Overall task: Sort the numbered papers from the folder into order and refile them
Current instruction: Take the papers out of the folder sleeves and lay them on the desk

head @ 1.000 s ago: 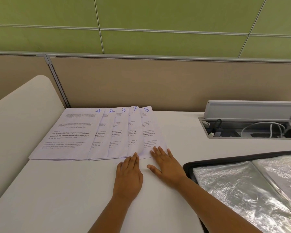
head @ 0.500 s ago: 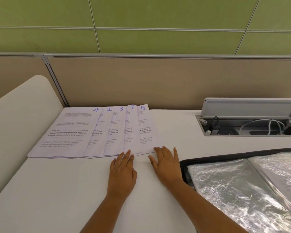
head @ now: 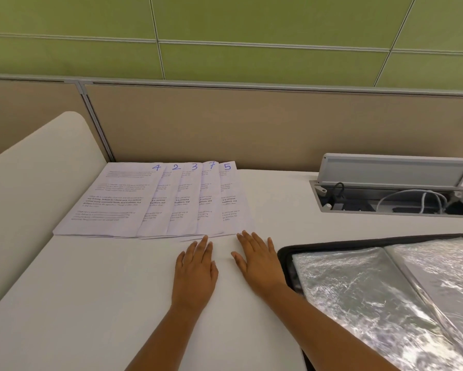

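1. Five papers (head: 155,199) lie fanned and overlapping on the white table (head: 91,303), near its far edge by the partition (head: 251,121). I read blue numbers along their tops, left to right: 4, 2, 3, 7, 5.
2. Sheet 4 (head: 115,199) lies on top at the left and shows its full page of print; of the other four I see only right-hand strips, with sheet 5 (head: 231,199) at the right end.
3. My left hand (head: 195,274) lies palm down on the table, fingers straight and close together, holding nothing. Its fingertips come up to the near edge of the fan, below sheet 7; I cannot tell whether they touch the paper.
4. My right hand (head: 259,263) also lies flat, fingers straight and slightly spread, thumb out to the left, holding nothing. Its fingertips sit at the near right corner of sheet 5; contact is not clear to me.
5. Just right of that hand lies the open folder (head: 286,253), black-edged, its shiny plastic sleeves (head: 358,295) facing up and catching the light.
6. Beyond the folder, a cable box (head: 385,202) set into the table stands with its grey lid (head: 393,170) raised; white and dark cables show inside.
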